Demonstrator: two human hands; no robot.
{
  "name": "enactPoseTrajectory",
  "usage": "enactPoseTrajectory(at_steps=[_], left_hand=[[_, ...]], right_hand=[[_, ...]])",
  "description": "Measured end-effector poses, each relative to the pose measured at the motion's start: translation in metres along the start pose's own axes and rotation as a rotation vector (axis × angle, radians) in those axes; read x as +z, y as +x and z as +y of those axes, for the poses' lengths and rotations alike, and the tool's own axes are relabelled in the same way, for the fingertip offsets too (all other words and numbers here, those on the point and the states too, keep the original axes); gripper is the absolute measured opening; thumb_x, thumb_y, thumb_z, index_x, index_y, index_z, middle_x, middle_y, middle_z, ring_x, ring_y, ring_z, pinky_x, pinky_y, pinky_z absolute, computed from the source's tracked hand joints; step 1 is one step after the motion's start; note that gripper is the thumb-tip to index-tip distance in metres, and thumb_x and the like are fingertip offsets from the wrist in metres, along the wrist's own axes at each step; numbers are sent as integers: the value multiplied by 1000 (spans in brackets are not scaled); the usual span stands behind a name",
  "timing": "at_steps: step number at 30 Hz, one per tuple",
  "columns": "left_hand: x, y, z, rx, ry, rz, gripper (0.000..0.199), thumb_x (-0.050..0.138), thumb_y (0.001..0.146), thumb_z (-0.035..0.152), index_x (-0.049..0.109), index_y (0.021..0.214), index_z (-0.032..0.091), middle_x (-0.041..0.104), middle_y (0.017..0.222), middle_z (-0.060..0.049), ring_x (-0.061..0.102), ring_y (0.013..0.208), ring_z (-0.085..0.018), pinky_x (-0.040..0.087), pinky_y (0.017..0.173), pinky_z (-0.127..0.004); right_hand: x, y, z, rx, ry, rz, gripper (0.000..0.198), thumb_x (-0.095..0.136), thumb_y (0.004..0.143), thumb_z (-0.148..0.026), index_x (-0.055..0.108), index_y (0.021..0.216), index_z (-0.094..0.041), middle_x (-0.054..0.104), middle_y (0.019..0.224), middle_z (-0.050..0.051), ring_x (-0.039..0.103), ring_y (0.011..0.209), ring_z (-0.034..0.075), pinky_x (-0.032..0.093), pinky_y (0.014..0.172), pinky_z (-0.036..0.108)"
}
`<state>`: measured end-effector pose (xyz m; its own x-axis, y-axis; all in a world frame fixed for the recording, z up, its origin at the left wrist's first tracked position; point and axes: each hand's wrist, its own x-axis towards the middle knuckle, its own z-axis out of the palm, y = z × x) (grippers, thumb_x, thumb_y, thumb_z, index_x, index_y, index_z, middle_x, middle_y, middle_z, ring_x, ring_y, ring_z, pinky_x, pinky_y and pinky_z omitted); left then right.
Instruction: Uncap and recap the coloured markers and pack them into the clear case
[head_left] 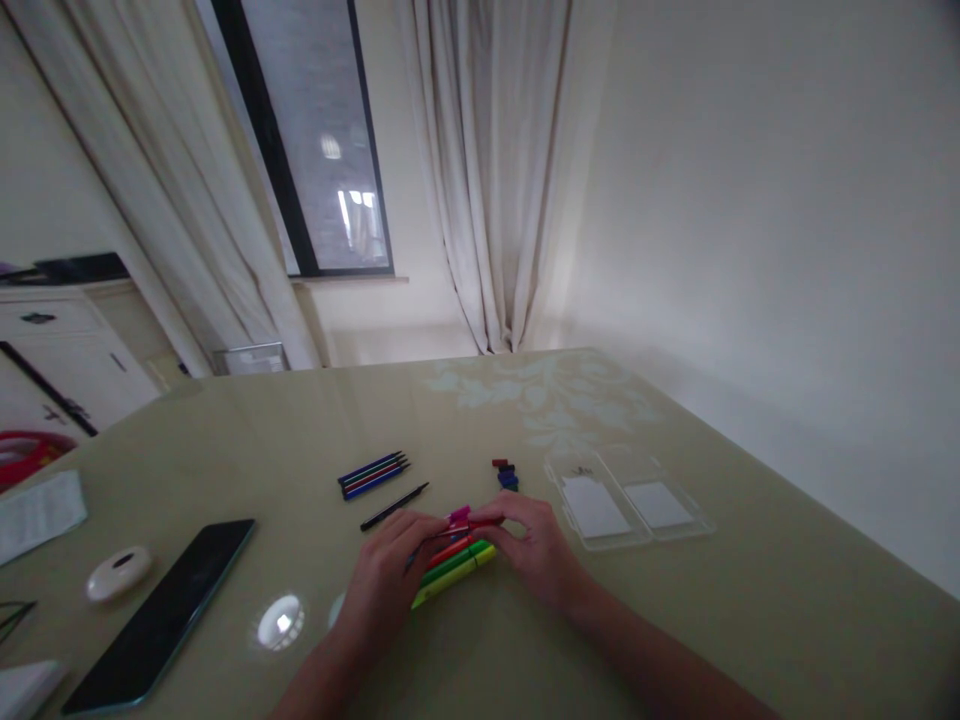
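Both hands meet over a small row of capped markers. My left hand (386,570) is closed around a thin felt-tip pen, mostly hidden by the fingers. My right hand (536,540) pinches a small red pen cap (486,522) close to the pen's end; whether they touch, I cannot tell. Under the hands lie a yellow-green marker (454,578), a green one (480,550), a red one (448,553) and a pink one (459,514), partly covered. Beyond the left hand lies an uncapped black pen (394,506). Several uncapped pens (373,474) lie side by side farther back.
Loose pen caps (508,478) lie past my right hand. An open clear plastic case (626,500) with white inserts is to the right. On the left are a black tablet (165,610), a white oval object (118,573) and a white packet (41,515). A wall borders the table's right side.
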<state>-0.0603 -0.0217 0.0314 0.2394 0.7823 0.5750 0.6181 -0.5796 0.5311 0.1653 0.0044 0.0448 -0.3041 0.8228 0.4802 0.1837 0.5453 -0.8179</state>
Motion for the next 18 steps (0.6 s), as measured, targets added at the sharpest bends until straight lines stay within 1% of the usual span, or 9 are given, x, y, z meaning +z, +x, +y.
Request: enactPoseTrajectory(at_steps=[3,6,9,12,14,18], left_hand=[[2,-2,0,22,-5,16,22,57,103,31,77,105,24,78,95,-6,72,87,-20,59,79,-29],[4,-3,-2,27,-11,3,22,57,103,33,77,104,24,78,95,-5,72,86,-19,58,78,-28],[5,-4,-4,5,-8,-36,24,56,103,38,76,105,25,77,95,-4,72,86,-19,58,78,-29],[3,-3,-9,-53,37,-83,26,55,103,42,76,105,27,76,97,-5,70,90,-22,57,83,-33],[0,-1,-13,-118,72,-101,27,55,102,42,77,105,27,75,100,-5,69,94,-24,55,87,-36],[-6,3,-21,-244,137,-112,29,55,99,44,78,101,26,72,99,-7,67,97,-27,53,89,-40]], right_hand=[[0,0,1,-20,23,-15,18,73,95,-41,82,101,-26,81,92,3,74,86,18,56,83,31],[-1,0,3,-16,26,-26,18,75,93,-41,83,100,-26,81,92,3,75,85,19,55,83,31],[0,0,4,11,0,-28,17,76,92,-40,82,100,-26,81,93,3,75,87,20,55,85,31],[1,1,5,32,-42,-53,17,73,95,-38,81,103,-25,81,96,4,74,90,20,55,87,32],[-1,3,7,23,-86,-6,18,68,98,-36,79,104,-23,79,98,4,73,92,20,55,88,32],[-12,10,19,20,-193,177,20,60,101,-33,75,107,-22,77,105,7,70,101,21,52,93,34]])
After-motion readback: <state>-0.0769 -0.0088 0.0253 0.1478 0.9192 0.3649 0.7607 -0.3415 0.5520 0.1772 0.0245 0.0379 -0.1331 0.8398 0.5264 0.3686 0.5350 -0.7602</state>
